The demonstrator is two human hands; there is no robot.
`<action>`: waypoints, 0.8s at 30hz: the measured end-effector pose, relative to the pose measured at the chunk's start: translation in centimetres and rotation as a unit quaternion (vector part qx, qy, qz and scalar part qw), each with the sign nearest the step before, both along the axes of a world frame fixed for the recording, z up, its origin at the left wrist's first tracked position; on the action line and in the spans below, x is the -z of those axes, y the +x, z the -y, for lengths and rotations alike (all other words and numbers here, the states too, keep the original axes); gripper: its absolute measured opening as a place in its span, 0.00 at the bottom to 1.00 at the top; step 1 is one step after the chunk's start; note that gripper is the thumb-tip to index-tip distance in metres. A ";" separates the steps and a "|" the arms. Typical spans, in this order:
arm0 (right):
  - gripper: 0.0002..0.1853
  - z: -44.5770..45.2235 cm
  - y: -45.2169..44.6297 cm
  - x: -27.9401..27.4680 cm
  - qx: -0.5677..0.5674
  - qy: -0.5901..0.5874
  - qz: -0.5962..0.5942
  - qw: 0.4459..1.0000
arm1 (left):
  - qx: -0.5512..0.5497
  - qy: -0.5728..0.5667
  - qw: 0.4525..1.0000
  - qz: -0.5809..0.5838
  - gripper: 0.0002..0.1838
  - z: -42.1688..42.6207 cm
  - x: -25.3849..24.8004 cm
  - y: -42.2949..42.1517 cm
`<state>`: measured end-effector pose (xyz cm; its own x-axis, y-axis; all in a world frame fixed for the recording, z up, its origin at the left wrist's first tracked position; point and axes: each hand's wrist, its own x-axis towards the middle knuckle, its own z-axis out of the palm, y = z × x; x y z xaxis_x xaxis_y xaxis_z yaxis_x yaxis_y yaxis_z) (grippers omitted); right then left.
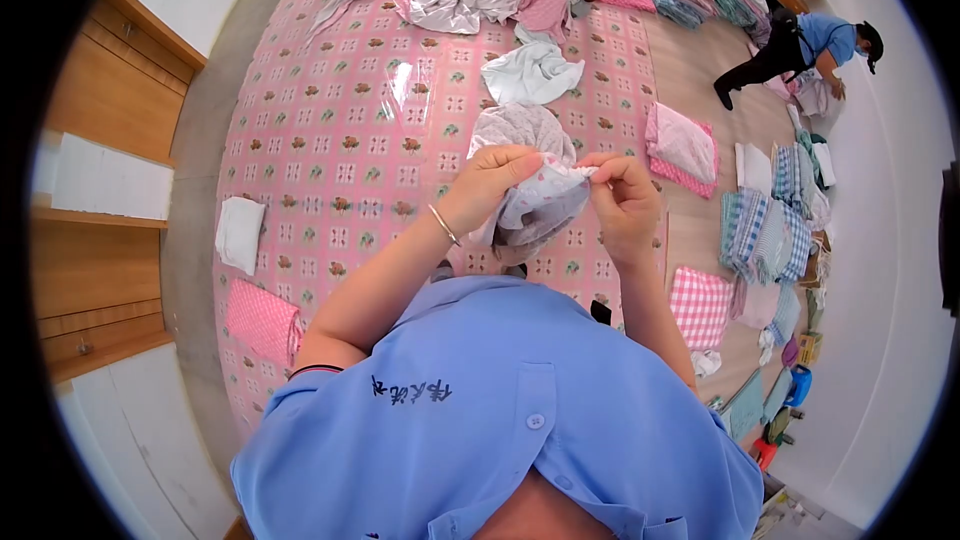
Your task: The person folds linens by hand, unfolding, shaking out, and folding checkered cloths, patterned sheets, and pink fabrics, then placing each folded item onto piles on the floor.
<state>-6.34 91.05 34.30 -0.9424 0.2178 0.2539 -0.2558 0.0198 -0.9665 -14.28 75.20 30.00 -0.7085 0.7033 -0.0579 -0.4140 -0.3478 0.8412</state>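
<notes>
My left hand (497, 178) and my right hand (625, 195) are both raised in front of my chest, fingers pinched. Between them hangs a pale cloth (548, 202) with small pink marks, its gathered upper edge gripped at each end. Whether it is a cover or a garment I cannot make out. Just beyond it, a greyish-white crumpled cloth (520, 128) lies on the pink patterned floor mat (350, 175). Farther off is a rumpled white cloth (535, 72).
Silvery fabric (450, 0) is heaped at the far side. Folded pink bundles (683, 150) and checked blue stacks (765, 230) line the right. A co-worker (805, 45) bends over piles by the right wall. A white folded cloth (240, 235) and pink one (263, 320) lie left, near wooden cabinets (110, 290).
</notes>
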 end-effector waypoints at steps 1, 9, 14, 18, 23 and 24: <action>0.06 0.3 -0.2 -0.1 0.036 0.086 -0.043 0.995 | -0.002 0.001 1.000 0.001 0.10 0.5 0.2 -0.3; 0.10 5.0 -1.3 -2.0 0.110 0.258 -0.064 0.958 | -0.158 -0.076 0.902 -0.394 0.08 2.3 -2.1 0.6; 0.16 7.2 -2.6 -1.6 0.021 0.183 -0.090 0.979 | -0.058 -0.107 0.922 -0.366 0.07 5.2 -2.7 -0.5; 0.17 9.1 -2.8 1.0 0.052 0.082 -0.134 0.986 | -0.150 -0.105 0.920 -0.348 0.07 6.9 -2.9 -1.2; 0.19 12.2 -0.6 9.5 0.088 0.272 -0.005 0.958 | -0.216 -0.057 0.935 -0.274 0.05 9.4 -6.1 -2.8; 0.20 13.0 -0.3 11.7 0.074 0.290 0.085 0.950 | -0.244 -0.021 0.935 -0.258 0.05 9.8 -7.1 -2.9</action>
